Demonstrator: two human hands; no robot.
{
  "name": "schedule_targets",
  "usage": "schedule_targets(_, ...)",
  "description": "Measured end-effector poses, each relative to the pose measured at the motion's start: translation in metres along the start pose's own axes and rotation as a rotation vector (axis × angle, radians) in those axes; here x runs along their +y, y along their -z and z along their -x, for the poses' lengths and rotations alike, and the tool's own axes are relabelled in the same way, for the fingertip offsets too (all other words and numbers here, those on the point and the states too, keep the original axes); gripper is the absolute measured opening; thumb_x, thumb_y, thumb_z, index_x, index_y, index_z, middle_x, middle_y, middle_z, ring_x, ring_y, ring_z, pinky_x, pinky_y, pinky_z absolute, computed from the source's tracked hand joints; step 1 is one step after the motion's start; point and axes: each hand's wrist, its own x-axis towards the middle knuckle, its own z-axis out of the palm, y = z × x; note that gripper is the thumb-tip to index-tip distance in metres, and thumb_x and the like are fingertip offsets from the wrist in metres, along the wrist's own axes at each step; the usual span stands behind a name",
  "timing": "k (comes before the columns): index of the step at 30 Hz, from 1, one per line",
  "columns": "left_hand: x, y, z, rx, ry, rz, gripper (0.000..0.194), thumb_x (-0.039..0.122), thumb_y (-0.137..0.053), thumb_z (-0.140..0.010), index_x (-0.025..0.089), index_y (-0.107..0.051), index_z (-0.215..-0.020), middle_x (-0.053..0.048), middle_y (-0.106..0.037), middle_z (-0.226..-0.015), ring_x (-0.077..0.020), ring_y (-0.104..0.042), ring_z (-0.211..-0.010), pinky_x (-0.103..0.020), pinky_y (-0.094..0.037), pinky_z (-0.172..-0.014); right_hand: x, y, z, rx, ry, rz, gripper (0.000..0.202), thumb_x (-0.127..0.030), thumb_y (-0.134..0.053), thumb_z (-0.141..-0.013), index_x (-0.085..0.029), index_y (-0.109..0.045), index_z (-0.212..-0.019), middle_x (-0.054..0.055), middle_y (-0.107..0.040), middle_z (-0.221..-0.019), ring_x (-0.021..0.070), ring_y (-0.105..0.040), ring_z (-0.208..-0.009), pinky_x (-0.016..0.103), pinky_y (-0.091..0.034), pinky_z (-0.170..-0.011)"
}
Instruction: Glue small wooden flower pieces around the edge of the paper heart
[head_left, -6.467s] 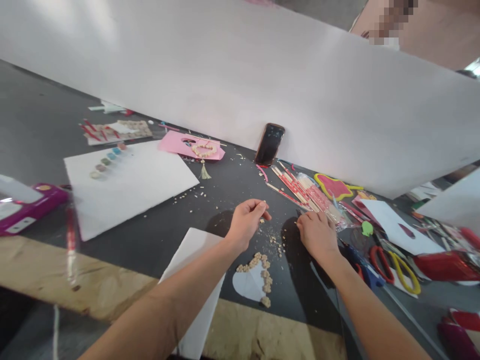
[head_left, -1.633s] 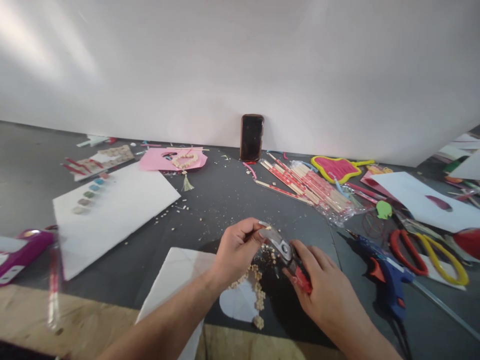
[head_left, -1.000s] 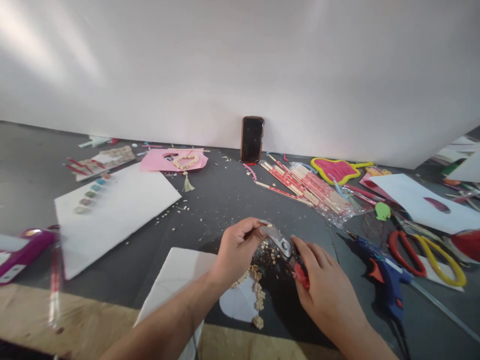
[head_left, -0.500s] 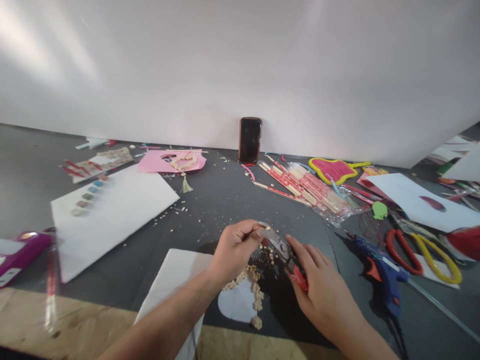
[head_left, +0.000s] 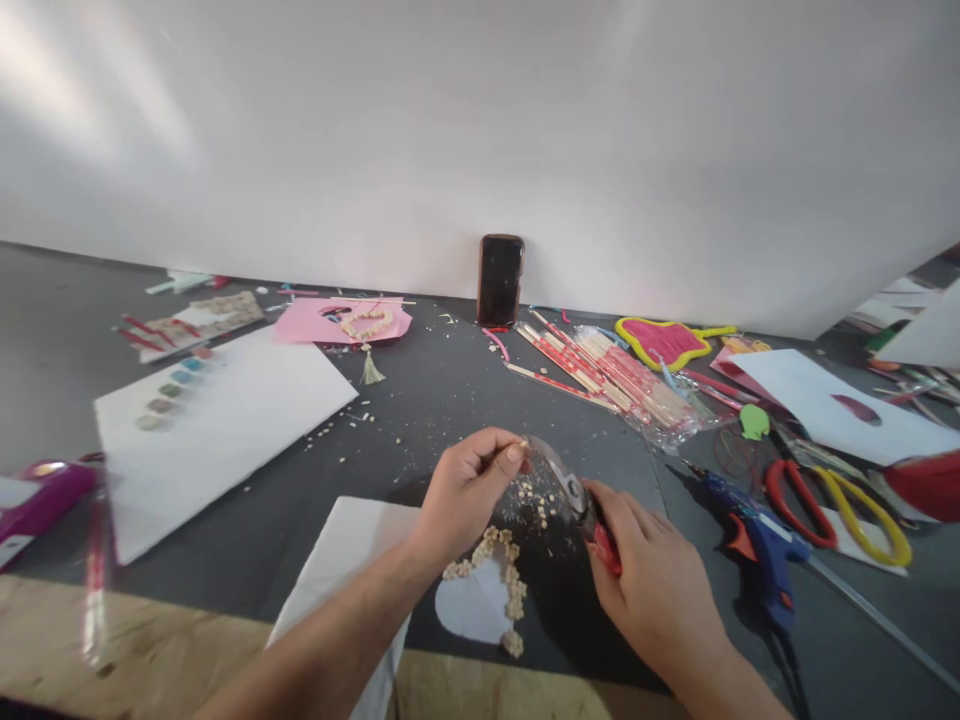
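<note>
My right hand [head_left: 645,570] is wrapped round the red handles of metal pliers [head_left: 574,492], whose jaws reach up to my left fingertips. My left hand [head_left: 472,490] pinches a tiny pale piece [head_left: 524,444] at the jaws; its shape is too small to tell. Below my hands, small beige flower-like clusters [head_left: 514,580] form a curved line along the edge of a white paper shape [head_left: 474,602]. Many small round pieces [head_left: 541,500] lie scattered on the dark table [head_left: 450,400] between my hands.
A phone [head_left: 500,280] leans against the white wall. Packaged sticks [head_left: 637,385] lie behind my right hand. To the right are a blue glue gun [head_left: 761,550] and scissors with red and yellow handles [head_left: 859,515]. White boards [head_left: 225,430] lie at the left.
The pliers' head has tilted and moved slightly, showing more of the scattered pieces beneath. My left fingers have risen a little, and my right hand has shifted slightly down and right.
</note>
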Motion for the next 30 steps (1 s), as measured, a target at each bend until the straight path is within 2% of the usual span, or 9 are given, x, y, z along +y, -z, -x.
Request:
schedule_targets(6,-0.007,0.001,-0.006,0.060,0.026,0.032,0.025,0.038,-0.053,-0.086,0.015,-0.063,-0.085,-0.003,-0.061,-0.075,-0.0072,-0.038,-0.052,-0.020,-0.029,-0.047,0.014,-0.006,-0.003,-0.032,-0.064,0.048,0.036,-0.023,-0.044,-0.086,-0.018,-0.051,-0.121,0.008,-0.068,-0.098,0.0215,-0.065,-0.080,0.032,-0.049,-0.067)
schedule_targets(10,-0.009,-0.001,-0.008,0.077,0.038,0.015,0.024,0.038,-0.055,-0.084,0.015,-0.063,-0.085,-0.003,-0.063,-0.074,-0.0079,-0.042,-0.053,-0.020,-0.031,-0.047,0.025,-0.009,-0.005,-0.016,-0.209,0.091,0.041,-0.041,-0.045,-0.089,-0.019,-0.051,-0.123,0.010,-0.067,-0.106,0.0240,-0.067,-0.083,0.034,-0.050,-0.066)
schedule_targets(13,-0.009,-0.002,-0.008,0.076,0.039,0.004,0.024,0.039,-0.056,-0.083,0.016,-0.063,-0.083,-0.002,-0.063,-0.073,-0.0082,-0.043,-0.054,-0.020,-0.033,-0.049,0.037,-0.009,-0.007,0.021,-0.318,0.030,0.039,-0.042,-0.046,-0.087,-0.017,-0.054,-0.116,0.011,-0.067,-0.108,0.0254,-0.066,-0.090,0.034,-0.051,-0.070)
schedule_targets(17,-0.009,-0.002,-0.009,0.069,0.027,0.007,0.025,0.040,-0.056,-0.083,0.015,-0.062,-0.082,-0.003,-0.063,-0.073,-0.0084,-0.044,-0.055,-0.020,-0.034,-0.050,0.051,0.006,-0.011,0.080,-0.488,-0.008,0.031,-0.034,-0.045,-0.084,-0.017,-0.055,-0.108,0.011,-0.068,-0.097,0.0251,-0.065,-0.087,0.032,-0.048,-0.069)
schedule_targets(20,-0.010,-0.001,-0.011,0.069,0.048,0.085,0.027,0.041,-0.057,-0.082,0.015,-0.061,-0.084,-0.003,-0.062,-0.074,-0.0077,-0.042,-0.054,-0.020,-0.034,-0.049,0.057,0.024,-0.015,-0.004,-0.620,0.096,0.029,-0.031,-0.047,-0.084,-0.017,-0.052,-0.109,0.010,-0.068,-0.087,0.0242,-0.065,-0.074,0.029,-0.043,-0.059)
schedule_targets(22,-0.009,0.000,-0.012,0.070,0.075,0.153,0.028,0.042,-0.058,-0.081,0.015,-0.061,-0.085,-0.002,-0.062,-0.074,-0.0067,-0.038,-0.050,-0.020,-0.032,-0.048,0.059,0.033,-0.021,-0.122,-0.589,0.197,0.028,-0.029,-0.045,-0.086,-0.016,-0.051,-0.110,0.009,-0.067,-0.083,0.0240,-0.064,-0.072,0.028,-0.039,-0.056)
schedule_targets(25,-0.008,0.001,-0.013,0.083,0.091,0.209,0.028,0.043,-0.059,-0.079,0.015,-0.061,-0.085,-0.002,-0.062,-0.074,-0.0064,-0.038,-0.049,-0.020,-0.032,-0.048,0.062,0.035,-0.035,-0.256,-0.465,0.289,0.028,-0.024,-0.044,-0.085,-0.017,-0.051,-0.112,0.011,-0.066,-0.089,0.0245,-0.063,-0.082,0.028,-0.037,-0.058)
schedule_targets(30,-0.011,0.003,-0.015,0.109,0.068,0.227,0.027,0.042,-0.060,-0.078,0.015,-0.062,-0.084,-0.001,-0.062,-0.072,-0.0075,-0.044,-0.053,-0.020,-0.034,-0.050,0.061,0.024,-0.060,-0.328,-0.389,0.353,0.035,-0.013,-0.049,-0.077,-0.018,-0.053,-0.112,0.013,-0.063,-0.100,0.0244,-0.061,-0.091,0.028,-0.039,-0.062)
